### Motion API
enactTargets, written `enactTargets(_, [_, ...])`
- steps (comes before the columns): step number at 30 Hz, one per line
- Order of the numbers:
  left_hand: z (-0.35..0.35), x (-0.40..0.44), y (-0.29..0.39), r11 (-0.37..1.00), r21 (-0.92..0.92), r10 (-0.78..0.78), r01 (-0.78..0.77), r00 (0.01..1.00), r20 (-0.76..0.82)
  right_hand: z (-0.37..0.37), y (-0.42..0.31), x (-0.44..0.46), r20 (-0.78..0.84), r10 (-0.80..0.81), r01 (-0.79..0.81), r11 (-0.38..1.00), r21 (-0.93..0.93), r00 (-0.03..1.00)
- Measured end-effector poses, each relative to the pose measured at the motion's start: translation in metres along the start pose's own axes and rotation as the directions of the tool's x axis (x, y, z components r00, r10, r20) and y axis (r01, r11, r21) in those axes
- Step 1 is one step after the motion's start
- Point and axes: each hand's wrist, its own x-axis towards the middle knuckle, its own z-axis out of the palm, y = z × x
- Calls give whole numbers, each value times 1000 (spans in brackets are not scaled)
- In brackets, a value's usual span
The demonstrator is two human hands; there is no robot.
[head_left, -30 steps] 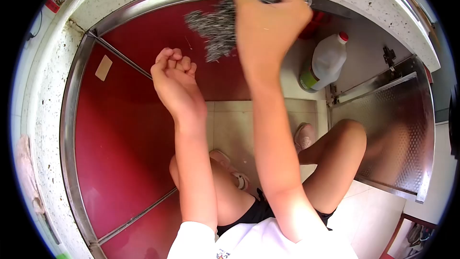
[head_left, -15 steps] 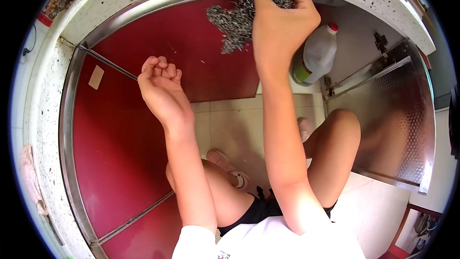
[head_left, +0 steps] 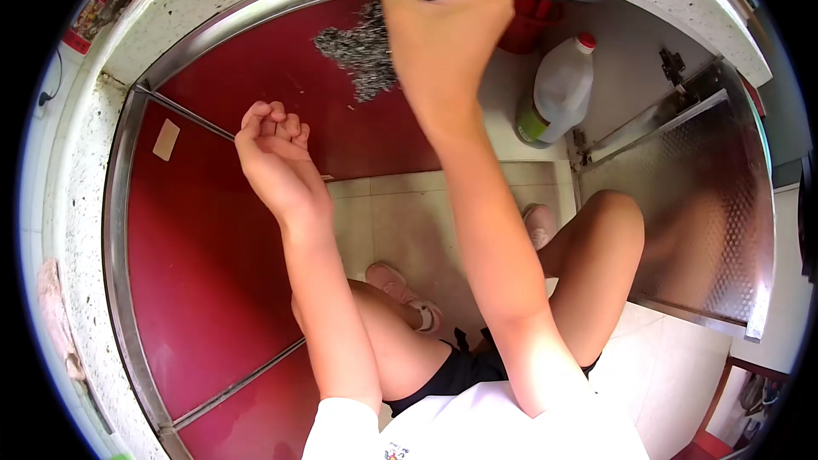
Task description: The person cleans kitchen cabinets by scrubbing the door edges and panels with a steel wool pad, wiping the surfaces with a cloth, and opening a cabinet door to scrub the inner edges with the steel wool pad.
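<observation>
My right hand (head_left: 443, 43) is wrapped round a grey steel wool scourer (head_left: 362, 51) at the upper edge of a red cabinet door (head_left: 256, 60), just below the metal trim. Part of the scourer hangs down to the left over the red surface; another part bulges between thumb and fingers. My left hand (head_left: 277, 153) hovers in front of the same door, palm up, with its fingers loosely curled. Nothing shows in it.
Inside the open cabinet at right stand a plastic bottle (head_left: 558, 89) with a red cap and a red container (head_left: 530, 21). An open metal-faced door (head_left: 682, 213) juts out on the right. A speckled countertop (head_left: 247, 0) curves overhead. My knees are bent below.
My right hand has moved left along the door's top edge with the steel wool scourer, uncovering the red container behind. My left hand has shifted slightly left.
</observation>
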Motion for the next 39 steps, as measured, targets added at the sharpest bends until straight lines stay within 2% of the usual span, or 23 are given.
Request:
enactTargets(1, [0,1,1,1000,-17,-17,17,999,-38,-7,2,5,22,74,-74,997,-11,997])
enactTargets(2, [0,0,3,1000,-24,-16,15,999,-42,-16,3,11,-36,95,-96,995,-40,995])
enactTargets(3, [1,-2,5,999,-31,-18,17,999,-43,-15,6,18,-125,5,3,998,58,992])
enactTargets(5, [-2,-1,7,999,-40,-16,14,999,-46,-19,8,12,-74,55,-57,998,-16,996])
enactTargets(7, [-7,0,5,1000,2,31,-31,999,41,-1,22,7,-46,-94,94,996,-1,995])
enactTargets(8, [-7,2,6,1000,-2,31,-31,998,46,11,28,0,-68,-218,216,976,-40,974])
enactTargets(9, [-6,2,6,1000,-7,8,-8,1000,-5,7,18,-3,68,10,-4,997,-83,998])
enactTargets(11, [-2,2,4,999,-27,-24,23,998,-50,-1,29,7,9,-170,170,981,-90,985])
enactTargets(13, [-4,0,7,997,-70,-41,39,998,-36,-18,23,16,-73,-99,102,994,37,992])
enactTargets(14, [-1,-3,8,998,-51,-32,30,999,-41,-24,17,16,9,23,-23,1000,-8,1000])
enactTargets(15, [-3,-4,9,998,-51,-29,27,999,-45,-21,10,13,13,24,-24,1000,-5,1000])
enactTargets(17, [-5,-4,10,999,43,13,-13,1000,-4,-10,1,5,67,-72,78,993,-90,995])
enactTargets(19, [-8,-1,10,1000,-3,-20,20,1000,-16,-10,3,8,24,-110,112,990,-83,994])
enactTargets(21, [-9,-3,10,997,-49,-59,57,998,-33,-28,5,17,17,28,-27,995,-91,999])
enactTargets(23, [-5,-6,10,997,-67,-49,48,999,-17,-30,14,20,-26,52,-53,997,-61,998])
enactTargets(25, [-1,-10,11,999,-36,-31,31,999,-6,-25,24,16,-70,-77,73,996,-56,995])
enactTargets(27, [0,-10,11,1000,-4,-14,14,1000,10,-25,24,17,-83,-109,104,992,-65,991])
enactTargets(29, [-4,-9,10,1000,-11,-14,14,1000,-2,-33,14,19,9,-16,17,990,-140,1000])
enactTargets(33, [-2,-8,8,1000,-9,-14,14,1000,2,-33,28,22,-21,-37,35,997,-70,999])
enactTargets(35, [-1,-8,6,1000,-5,-12,12,999,33,-35,25,20,-3,91,-91,994,-63,996])
enactTargets(39, [6,-11,4,1000,-1,-3,3,1000,27,-43,28,16,23,42,-40,997,-60,999])
